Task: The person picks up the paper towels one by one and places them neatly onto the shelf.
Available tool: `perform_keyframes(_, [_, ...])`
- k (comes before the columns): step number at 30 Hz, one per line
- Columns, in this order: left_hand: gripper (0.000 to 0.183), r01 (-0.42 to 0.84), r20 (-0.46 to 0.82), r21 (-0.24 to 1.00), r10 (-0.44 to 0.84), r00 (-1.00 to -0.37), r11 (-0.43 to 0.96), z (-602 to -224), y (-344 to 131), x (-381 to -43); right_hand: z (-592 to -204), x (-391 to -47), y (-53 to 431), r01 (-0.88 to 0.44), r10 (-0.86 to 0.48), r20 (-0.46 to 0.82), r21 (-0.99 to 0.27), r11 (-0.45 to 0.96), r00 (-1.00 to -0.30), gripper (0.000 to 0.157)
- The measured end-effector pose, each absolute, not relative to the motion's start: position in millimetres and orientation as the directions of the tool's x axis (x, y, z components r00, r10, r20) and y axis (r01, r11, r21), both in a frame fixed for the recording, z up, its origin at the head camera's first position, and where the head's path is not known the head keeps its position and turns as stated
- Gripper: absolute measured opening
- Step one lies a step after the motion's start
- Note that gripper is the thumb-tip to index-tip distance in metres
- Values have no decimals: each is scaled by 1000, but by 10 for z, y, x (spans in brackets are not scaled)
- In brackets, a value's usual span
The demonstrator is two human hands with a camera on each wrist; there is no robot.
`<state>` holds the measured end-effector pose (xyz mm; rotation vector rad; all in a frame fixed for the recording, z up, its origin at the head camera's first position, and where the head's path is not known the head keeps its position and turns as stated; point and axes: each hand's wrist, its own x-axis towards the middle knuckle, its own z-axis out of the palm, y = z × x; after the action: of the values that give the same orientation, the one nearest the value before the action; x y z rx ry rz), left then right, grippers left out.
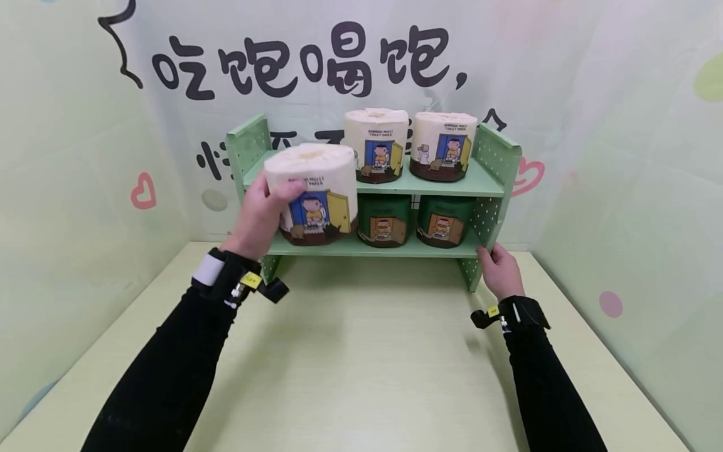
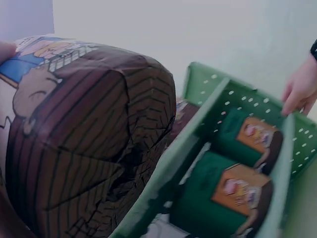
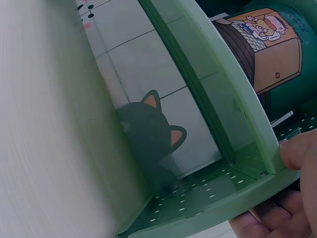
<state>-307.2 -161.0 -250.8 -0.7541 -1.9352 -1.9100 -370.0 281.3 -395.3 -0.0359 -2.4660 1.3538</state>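
A white toilet paper roll (image 1: pixel 312 194) with a cartoon label is gripped by my left hand (image 1: pixel 257 216), thumb across its front. In the head view it overlaps the left part of a green two-tier shelf (image 1: pixel 361 248); the left wrist view shows the roll's brown creased underside (image 2: pixel 94 144). My right hand (image 1: pixel 501 271) grips the shelf's right side panel (image 1: pixel 492 207) at its lower front edge, thumb on one face and fingers round the other in the right wrist view. Two more white rolls (image 1: pixel 376 145) stand on the upper tier.
Green-wrapped rolls (image 1: pixel 384 220) stand on the lower tier. The shelf is on a pale table (image 1: pixel 361 351), close to a back wall (image 1: pixel 254 125) printed with large dark characters. Printed side walls (image 1: pixel 621 188) bound the table left and right.
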Motion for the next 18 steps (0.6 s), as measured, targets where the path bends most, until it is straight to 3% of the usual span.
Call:
perform_keyframes(7, [51, 601, 599, 800, 81, -797, -6, -2205, -1729, -3204, -3960, -3709, 2818, -137, 188, 282, -823, 552, -941, 46])
perform_keyframes(13, [51, 552, 553, 832, 12, -833, 56, -2092, -1805, -3333, -3957, -3719, 2798, -139, 188, 280, -830, 541, -941, 47])
perform_keyframes(18, [62, 487, 492, 868, -38, -870, 93, -2127, -1832, -3486, -3952, -3725, 2804, -131, 187, 274, -825, 549, -943, 45])
